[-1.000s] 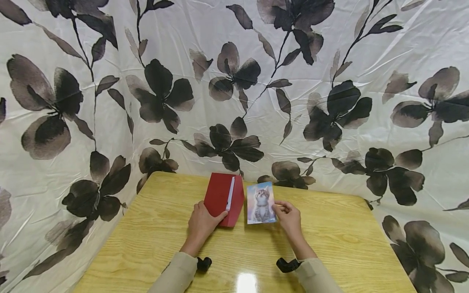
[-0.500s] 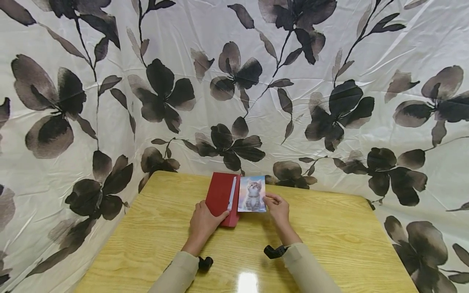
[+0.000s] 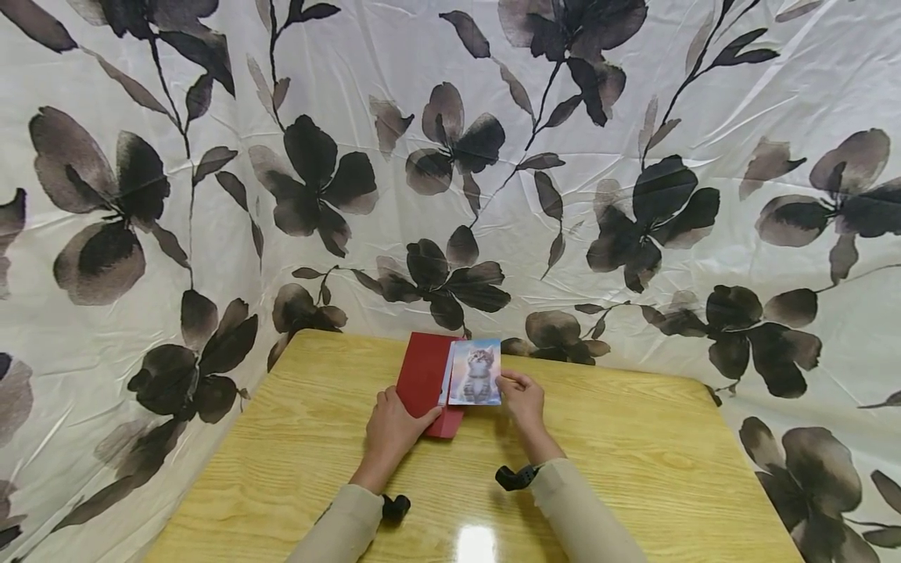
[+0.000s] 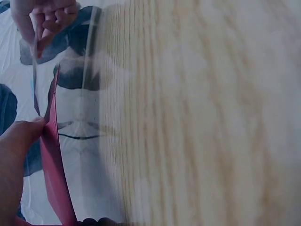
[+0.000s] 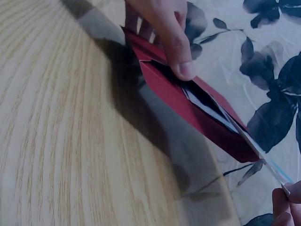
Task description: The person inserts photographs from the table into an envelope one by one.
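Observation:
My left hand (image 3: 394,422) grips a red envelope (image 3: 424,367) near its lower end, thumb at the opening along the right side. White paper (image 5: 212,107) shows inside the gaping envelope in the right wrist view. Between thumb and fingers, my right hand (image 3: 522,400) pinches the right edge of a card with a kitten picture (image 3: 477,372). In the head view, the card overlaps the envelope's open flap, its left edge right at the opening. Seen edge-on in the left wrist view, the card (image 4: 35,80) slants in toward my left thumb.
Both hands work over a wood-grain table (image 3: 296,453), near its far edge. Behind it hangs a white cloth (image 3: 563,258) with dark flowers. A black strap device (image 3: 396,508) is on the left wrist, another black device (image 3: 515,477) on the right.
My right hand has moved left and slightly up with the kitten card, from beside the envelope to over its flap and opening. The left hand and envelope have hardly moved.

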Tool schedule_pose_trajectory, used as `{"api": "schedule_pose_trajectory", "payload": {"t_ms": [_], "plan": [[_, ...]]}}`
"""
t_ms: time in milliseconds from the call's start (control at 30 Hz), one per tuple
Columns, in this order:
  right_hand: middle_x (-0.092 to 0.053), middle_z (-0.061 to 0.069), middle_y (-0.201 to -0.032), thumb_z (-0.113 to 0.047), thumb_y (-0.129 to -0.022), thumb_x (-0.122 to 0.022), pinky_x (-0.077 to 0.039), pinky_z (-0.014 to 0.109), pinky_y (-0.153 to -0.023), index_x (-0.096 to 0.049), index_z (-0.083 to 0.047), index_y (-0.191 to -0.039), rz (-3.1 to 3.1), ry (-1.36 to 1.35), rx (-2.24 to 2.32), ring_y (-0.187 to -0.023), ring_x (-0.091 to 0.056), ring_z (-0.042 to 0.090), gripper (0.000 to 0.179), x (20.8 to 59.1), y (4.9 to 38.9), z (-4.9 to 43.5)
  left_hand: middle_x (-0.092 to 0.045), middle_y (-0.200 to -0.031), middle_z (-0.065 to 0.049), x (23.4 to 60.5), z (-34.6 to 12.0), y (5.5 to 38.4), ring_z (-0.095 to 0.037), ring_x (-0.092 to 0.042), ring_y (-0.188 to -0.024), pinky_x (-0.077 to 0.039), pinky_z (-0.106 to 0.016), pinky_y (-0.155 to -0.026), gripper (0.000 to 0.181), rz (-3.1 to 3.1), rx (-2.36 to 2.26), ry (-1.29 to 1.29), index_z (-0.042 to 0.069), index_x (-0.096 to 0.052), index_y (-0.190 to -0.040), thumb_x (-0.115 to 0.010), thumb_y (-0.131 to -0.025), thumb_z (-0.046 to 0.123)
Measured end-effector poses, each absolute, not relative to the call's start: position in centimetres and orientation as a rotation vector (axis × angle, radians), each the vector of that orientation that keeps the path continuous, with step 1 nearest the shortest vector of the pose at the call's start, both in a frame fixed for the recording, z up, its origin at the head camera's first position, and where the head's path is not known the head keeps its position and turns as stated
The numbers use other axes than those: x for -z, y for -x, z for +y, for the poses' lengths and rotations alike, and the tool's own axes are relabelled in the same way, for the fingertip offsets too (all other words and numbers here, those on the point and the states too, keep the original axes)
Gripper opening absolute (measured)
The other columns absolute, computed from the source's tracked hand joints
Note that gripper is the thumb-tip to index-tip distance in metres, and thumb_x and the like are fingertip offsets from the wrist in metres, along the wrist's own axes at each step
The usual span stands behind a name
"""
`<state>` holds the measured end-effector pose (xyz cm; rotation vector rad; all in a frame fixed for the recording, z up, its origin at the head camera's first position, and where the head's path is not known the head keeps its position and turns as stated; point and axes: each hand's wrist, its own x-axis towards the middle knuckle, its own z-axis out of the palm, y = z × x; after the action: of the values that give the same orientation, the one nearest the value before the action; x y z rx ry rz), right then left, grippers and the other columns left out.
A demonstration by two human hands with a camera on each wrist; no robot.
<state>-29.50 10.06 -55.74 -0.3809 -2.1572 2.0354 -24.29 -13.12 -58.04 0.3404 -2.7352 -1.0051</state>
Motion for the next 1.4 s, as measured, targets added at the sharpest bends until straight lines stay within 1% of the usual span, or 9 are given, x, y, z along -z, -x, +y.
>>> {"api": "schedule_pose_trajectory", "payload": {"t_ms": [133,233,367,500,667,867,967,1067,1400], "plan": [[-0.072,0.000,-0.078,-0.006,-0.096,-0.079,-0.047,0.022,-0.057,-0.078,0.007,-0.114,-2.138,0.366,-2.028,-0.067,-0.062,0.010,0.022,56.0,29.4,9.8,-0.060,-0.117,-0.023,58.0,-13.0,24.2,-0.039,-0.067,-0.097,-0.059,-0.056,-0.084,0.098,-2.729,1.012,-0.337,-0.010,-0.052,-0.134,-0.087,-0.078,0.063],[-0.073,0.002,-0.078,-0.004,-0.096,-0.079,-0.047,0.022,-0.057,-0.077,0.008,-0.114,-2.130,0.347,-2.017,-0.067,-0.063,0.011,0.022,56.1,29.4,9.4,-0.059,-0.116,-0.023,58.0,-13.0,24.2,-0.038,-0.067,-0.095,-0.059,-0.056,-0.083,0.098,-2.725,1.012,-0.332,-0.010,-0.052,-0.133,-0.088,-0.078,0.063],[-0.073,0.004,-0.078,-0.003,-0.096,-0.078,-0.048,0.023,-0.056,-0.077,0.008,-0.113,-2.117,0.327,-1.997,-0.065,-0.062,0.012,0.021,56.3,29.5,8.9,-0.059,-0.114,-0.022,58.0,-13.0,24.2,-0.038,-0.067,-0.093,-0.059,-0.055,-0.082,0.097,-2.725,0.999,-0.324,-0.010,-0.053,-0.133,-0.088,-0.078,0.063],[-0.073,0.002,-0.077,-0.003,-0.095,-0.078,-0.048,0.022,-0.055,-0.077,0.005,-0.111,-2.105,0.301,-1.976,-0.063,-0.062,0.009,0.018,56.7,29.7,8.4,-0.060,-0.113,-0.022,57.9,-12.9,24.2,-0.037,-0.067,-0.092,-0.059,-0.055,-0.081,0.096,-2.725,0.990,-0.323,-0.009,-0.053,-0.132,-0.088,-0.078,0.062],[-0.074,0.010,-0.080,-0.004,-0.095,-0.079,-0.048,0.022,-0.054,-0.077,0.005,-0.110,-2.132,0.241,-1.928,-0.061,-0.061,0.008,0.018,57.3,29.5,7.8,-0.060,-0.115,-0.023,57.9,-12.9,24.2,-0.038,-0.067,-0.095,-0.059,-0.056,-0.083,0.096,-2.726,0.991,-0.330,-0.009,-0.052,-0.133,-0.088,-0.078,0.062],[-0.072,0.014,-0.083,-0.005,-0.095,-0.079,-0.049,0.024,-0.056,-0.077,0.003,-0.113,-2.190,0.204,-1.843,-0.059,-0.059,0.009,0.019,57.4,29.3,7.2,-0.060,-0.116,-0.023,57.9,-12.8,24.2,-0.039,-0.067,-0.096,-0.059,-0.056,-0.084,0.096,-2.731,0.980,-0.337,-0.009,-0.052,-0.133,-0.088,-0.078,0.062],[-0.073,0.015,-0.083,-0.003,-0.094,-0.079,-0.049,0.023,-0.055,-0.076,0.004,-0.113,-2.194,0.185,-1.819,-0.060,-0.059,0.008,0.020,57.4,29.4,6.8,-0.060,-0.116,-0.023,57.9,-12.8,24.2,-0.039,-0.067,-0.097,-0.059,-0.056,-0.085,0.097,-2.735,0.981,-0.339,-0.009,-0.052,-0.133,-0.088,-0.078,0.062],[-0.073,0.014,-0.083,-0.003,-0.094,-0.080,-0.048,0.023,-0.054,-0.077,0.003,-0.112,-2.209,0.188,-1.810,-0.061,-0.059,0.008,0.019,57.4,29.5,6.3,-0.060,-0.117,-0.023,58.0,-12.8,24.3,-0.039,-0.067,-0.097,-0.059,-0.055,-0.085,0.098,-2.740,0.972,-0.341,-0.009,-0.052,-0.134,-0.088,-0.078,0.062],[-0.074,0.014,-0.086,-0.006,-0.095,-0.081,-0.047,0.023,-0.056,-0.078,0.000,-0.111,-2.243,0.195,-1.766,-0.066,-0.062,0.009,0.017,57.4,29.7,5.0,-0.060,-0.114,-0.023,58.2,-12.7,24.3,-0.039,-0.068,-0.095,-0.060,-0.055,-0.083,0.099,-2.722,0.959,-0.308,-0.011,-0.053,-0.133,-0.088,-0.078,0.064]]}}
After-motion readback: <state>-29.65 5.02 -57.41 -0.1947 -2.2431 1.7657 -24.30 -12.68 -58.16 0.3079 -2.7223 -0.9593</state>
